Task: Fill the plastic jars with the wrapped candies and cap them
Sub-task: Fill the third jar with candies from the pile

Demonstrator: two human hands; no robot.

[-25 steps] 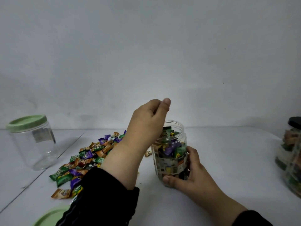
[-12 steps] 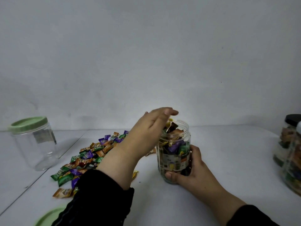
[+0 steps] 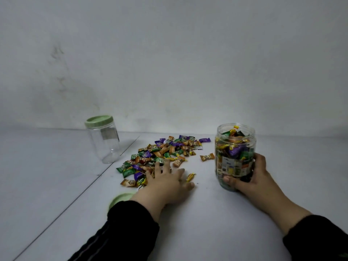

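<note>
On table (image 3: pixel 56 185), L fingers (image 3: pixel 160 166) spread on candies (image 3: pixel 165 151); R hand (image 3: pixel 252 178) grips filled jar (image 3: pixel 235 147), capped empty jar (image 3: pixel 102 138) behind.

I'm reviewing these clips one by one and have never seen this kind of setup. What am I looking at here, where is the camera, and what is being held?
There is no machine here: a person works with two bare hands, and one wide-angle camera worn on the head looks forward and down at them. That is why you see both forearms in dark sleeves reaching away from you.

The right hand grips an open jar, nearly full of wrapped candies and with no lid on. The left hand lies spread, fingers straight, on the near edge of the loose candy pile on the white table; it holds nothing that can be seen.

Further left stands an empty clear jar with a green lid screwed on. A loose green lid lies flat by the left wrist, partly hidden by the sleeve.
</note>
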